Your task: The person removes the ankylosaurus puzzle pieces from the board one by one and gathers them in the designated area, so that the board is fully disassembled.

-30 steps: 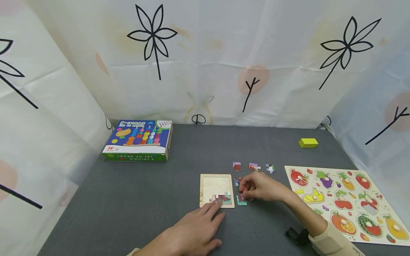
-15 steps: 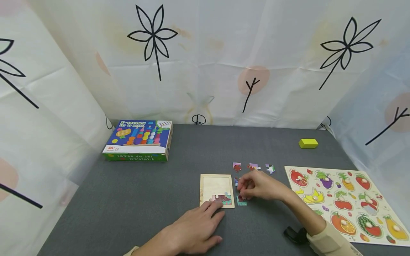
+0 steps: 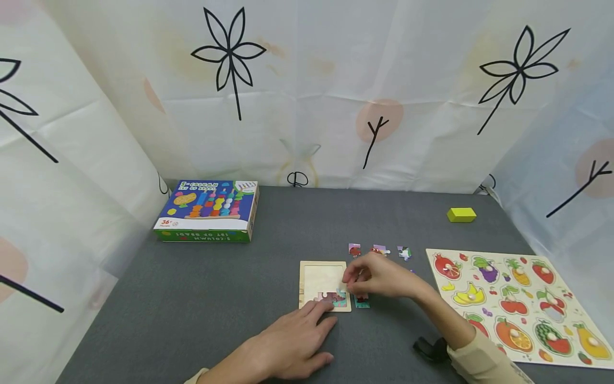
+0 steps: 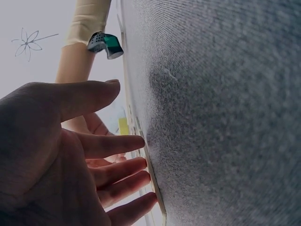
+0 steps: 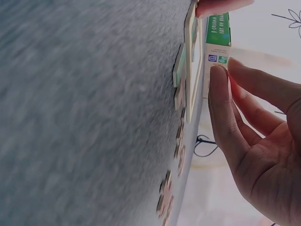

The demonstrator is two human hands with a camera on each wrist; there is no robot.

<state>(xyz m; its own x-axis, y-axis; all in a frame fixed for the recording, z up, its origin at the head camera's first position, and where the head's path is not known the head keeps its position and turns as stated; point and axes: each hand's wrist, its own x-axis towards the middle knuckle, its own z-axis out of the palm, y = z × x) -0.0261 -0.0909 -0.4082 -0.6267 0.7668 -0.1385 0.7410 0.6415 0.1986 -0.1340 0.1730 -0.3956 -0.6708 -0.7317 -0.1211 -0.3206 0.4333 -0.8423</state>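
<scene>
A shallow wooden puzzle tray (image 3: 301,282) lies on the grey table, joined jigsaw pieces (image 3: 332,298) filling its lower right part. My left hand (image 3: 292,341) rests with its fingertips on the tray's near edge, fingers extended; the left wrist view shows them straight and spread. Over the tray's right side, my right hand (image 3: 379,274) pinches a small puzzle piece between thumb and fingertips, mostly hidden by the fingers. Just right of the tray lies a red and teal puzzle piece (image 3: 362,301). Other loose pieces lie beyond the right hand, including a purple and red piece (image 3: 354,250).
A fruit peg board (image 3: 518,306) lies at the right, near the right forearm. Farther back are a yellow block (image 3: 461,215) and, on the left, a bead-set box (image 3: 206,210). A patterned white curtain (image 3: 312,133) stands behind the table.
My right hand has moved left from the loose pieces to above the tray's right side, fingertips pinched. A purple bit has come into sight to its right. The left hand has barely shifted.
</scene>
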